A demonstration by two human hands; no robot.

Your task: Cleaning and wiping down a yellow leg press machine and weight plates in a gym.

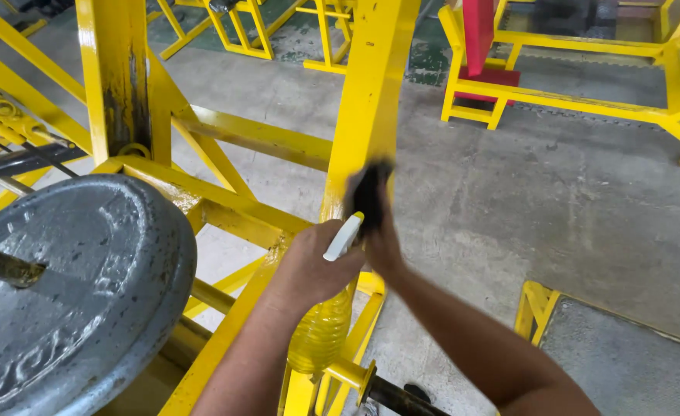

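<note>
Spanning grey concrete floor [556, 200], yellow frames [367, 100]

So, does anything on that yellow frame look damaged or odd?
Yes: the yellow upright at upper left has a dark patch where paint looks worn or grimy. The post by the black cloth looks intact; no spill is visible.

Left hand [309, 266] grips spray bottle [321, 331]; right hand [382, 243] presses dark cloth [371, 192] against yellow post [367, 100].
</note>
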